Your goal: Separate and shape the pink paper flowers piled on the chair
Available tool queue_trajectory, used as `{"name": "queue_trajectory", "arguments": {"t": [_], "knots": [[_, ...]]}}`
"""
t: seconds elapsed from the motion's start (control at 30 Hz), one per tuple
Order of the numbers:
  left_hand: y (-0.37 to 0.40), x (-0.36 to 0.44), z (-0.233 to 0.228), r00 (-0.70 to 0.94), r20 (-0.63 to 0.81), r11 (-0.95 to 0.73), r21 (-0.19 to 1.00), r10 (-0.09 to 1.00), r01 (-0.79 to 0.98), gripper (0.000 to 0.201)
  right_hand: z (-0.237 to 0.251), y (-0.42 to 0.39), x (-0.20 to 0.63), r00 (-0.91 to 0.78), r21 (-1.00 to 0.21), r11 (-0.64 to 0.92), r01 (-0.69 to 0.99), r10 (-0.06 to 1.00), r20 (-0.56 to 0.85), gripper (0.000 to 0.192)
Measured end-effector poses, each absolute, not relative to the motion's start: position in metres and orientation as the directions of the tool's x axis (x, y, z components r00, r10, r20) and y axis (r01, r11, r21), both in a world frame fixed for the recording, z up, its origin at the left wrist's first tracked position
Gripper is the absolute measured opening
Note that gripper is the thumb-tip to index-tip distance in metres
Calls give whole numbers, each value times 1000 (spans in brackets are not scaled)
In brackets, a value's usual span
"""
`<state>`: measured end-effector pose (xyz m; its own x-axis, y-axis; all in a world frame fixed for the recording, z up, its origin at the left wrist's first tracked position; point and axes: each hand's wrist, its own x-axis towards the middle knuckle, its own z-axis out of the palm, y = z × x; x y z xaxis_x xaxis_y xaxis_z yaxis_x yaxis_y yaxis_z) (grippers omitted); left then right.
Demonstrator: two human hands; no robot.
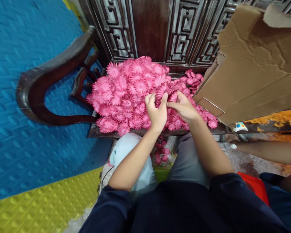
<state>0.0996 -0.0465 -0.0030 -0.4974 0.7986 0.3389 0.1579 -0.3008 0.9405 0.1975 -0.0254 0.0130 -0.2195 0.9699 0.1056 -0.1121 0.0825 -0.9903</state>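
A heap of pink, many-petalled flower heads (127, 103), seemingly artificial, covers the dark wooden seat in front of me. Over its right part, my left hand (157, 111) is closed on a darker pink flower (163, 89), its thumb pressed against the petals. Close beside it, my right hand (184, 108) has thumb and forefinger bent together around pink petals. Whether both hands grip the same flower cannot be made out, as the fingers cover part of it. More loose flower heads (194, 79) lie to the right of the heap.
A large cardboard box (254, 74) stands on the seat at the right. Left of the heap curves a wooden armrest (38, 77); the carved backrest (150, 32) rises behind. Fallen flowers (162, 155) lie below. Another person's arm (266, 152) and orange material (281, 118) are at the right.
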Motion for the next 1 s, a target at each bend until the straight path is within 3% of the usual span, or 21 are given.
{"name": "queue_trajectory", "arguments": {"t": [0.13, 0.43, 0.53, 0.67, 0.83, 0.93, 1.0], "knots": [[-43, 108, -3, -515, 443, -377, 896, 733, 235, 39, 20, -27, 203, -241, -959, 28, -284, 965, 99, 43], [-44, 101, -4, -507, 503, -384, 863, 700, 327, 36, 29, -33, 204, -280, -947, 44, -318, 950, 138, 53], [-43, 101, -4, -497, 535, -400, 844, 683, 357, 35, 24, -32, 194, -145, -919, 124, -375, 971, 190, 44], [-47, 108, -5, -466, 561, -432, 827, 684, 361, 34, 16, -28, 182, 134, -890, 199, -410, 978, 157, 30], [-52, 115, -6, -614, 346, -294, 937, 709, 188, 42, 19, -27, 188, 74, -878, 63, -474, 997, 32, 30], [-51, 113, -4, -693, 212, -205, 974, 689, 94, 45, 22, -19, 204, 57, -897, -13, -442, 998, -42, 35], [-50, 110, -2, -706, 199, -215, 974, 679, 68, 45, 21, -3, 217, 76, -934, 22, -356, 997, -5, 40]]}}
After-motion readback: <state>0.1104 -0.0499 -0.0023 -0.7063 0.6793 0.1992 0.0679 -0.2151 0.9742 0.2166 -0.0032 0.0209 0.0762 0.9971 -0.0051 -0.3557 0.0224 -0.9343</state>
